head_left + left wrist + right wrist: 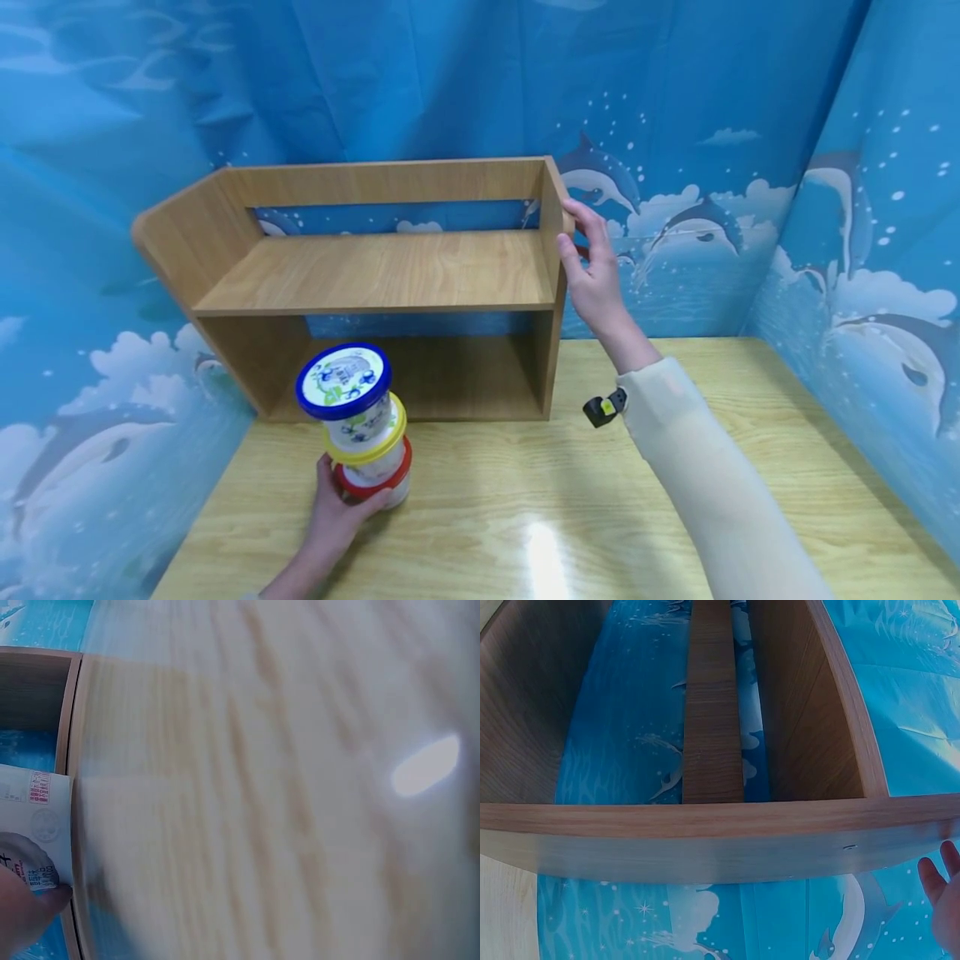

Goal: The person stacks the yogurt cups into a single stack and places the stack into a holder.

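Observation:
My left hand (pixel 336 515) grips the bottom tub (pixel 401 492), which has a red lid, of a three-tub stack. Above it sit a yellow-lidded tub (pixel 390 448) and a blue-lidded tub (pixel 343 382), the stack leaning a little. The left wrist view shows part of a printed white tub (pixel 37 817) with my fingers (pixel 22 907) against it. My right hand (pixel 596 279) is raised to the front corner of the right side panel of a wooden shelf (pixel 420 267). Its fingertips touch the panel; in the right wrist view two fingers (pixel 932 881) extend along the outer side.
The two-level shelf stands at the back of a light wooden table (pixel 480 500). Blue dolphin-print sheets (pixel 697 117) hang behind and at both sides. A small black device (pixel 604 408) is at the right wrist.

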`<state>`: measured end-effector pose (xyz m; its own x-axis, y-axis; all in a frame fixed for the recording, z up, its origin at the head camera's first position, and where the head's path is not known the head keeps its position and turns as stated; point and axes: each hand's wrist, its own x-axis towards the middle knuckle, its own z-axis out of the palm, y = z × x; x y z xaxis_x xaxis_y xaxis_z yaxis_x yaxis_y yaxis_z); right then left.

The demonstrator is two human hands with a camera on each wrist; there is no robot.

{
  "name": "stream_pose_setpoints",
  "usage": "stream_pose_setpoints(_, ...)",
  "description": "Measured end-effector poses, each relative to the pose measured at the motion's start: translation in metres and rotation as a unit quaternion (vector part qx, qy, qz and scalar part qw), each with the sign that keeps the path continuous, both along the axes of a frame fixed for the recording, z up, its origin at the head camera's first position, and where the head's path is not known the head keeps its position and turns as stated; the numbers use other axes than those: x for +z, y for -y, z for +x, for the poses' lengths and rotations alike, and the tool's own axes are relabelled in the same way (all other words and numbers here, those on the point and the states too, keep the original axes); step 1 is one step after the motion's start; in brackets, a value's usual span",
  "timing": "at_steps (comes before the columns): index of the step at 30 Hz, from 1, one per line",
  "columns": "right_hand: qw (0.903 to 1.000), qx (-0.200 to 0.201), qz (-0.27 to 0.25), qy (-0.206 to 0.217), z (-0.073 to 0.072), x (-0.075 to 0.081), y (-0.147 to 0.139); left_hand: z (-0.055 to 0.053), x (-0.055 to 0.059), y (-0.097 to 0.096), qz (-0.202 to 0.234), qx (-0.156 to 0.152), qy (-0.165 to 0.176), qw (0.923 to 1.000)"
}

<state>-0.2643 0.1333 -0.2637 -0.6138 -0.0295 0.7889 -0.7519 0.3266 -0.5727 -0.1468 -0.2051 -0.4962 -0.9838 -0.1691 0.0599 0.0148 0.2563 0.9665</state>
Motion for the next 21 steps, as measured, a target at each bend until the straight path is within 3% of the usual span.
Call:
stream_pose_setpoints(11, 1.0, 0.002, -0.002, -0.008, -0.001, -0.001, -0.001, 0.002, 0.011, -0.006, 0.028, 0.002, -0.026, 0.9993)
stream_pose_setpoints(21, 1.0, 0.001, 0.001, -0.007, -0.001, -0.001, -0.001, 0.002, 0.051, -0.007, 0.021, -0.006, -0.018, 0.9996)
